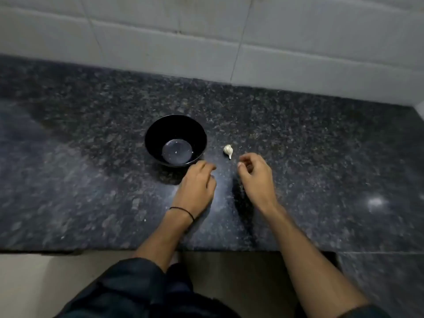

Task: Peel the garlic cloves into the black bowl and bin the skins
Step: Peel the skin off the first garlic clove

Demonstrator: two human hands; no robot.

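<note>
A black bowl (176,140) stands on the dark speckled counter (91,180), holding only a tiny white fleck. A small white garlic (228,151) with its skin on lies just right of the bowl. My left hand (197,187) hovers just in front of the bowl's near rim, fingers loosely curled, holding nothing. My right hand (254,177) is just below and right of the garlic, fingers bent toward it without touching it. The frame is slightly blurred.
A white tiled wall (206,37) runs along the back of the counter and turns the corner at the right. The counter's front edge lies near my forearms, with pale floor below. No bin is in view.
</note>
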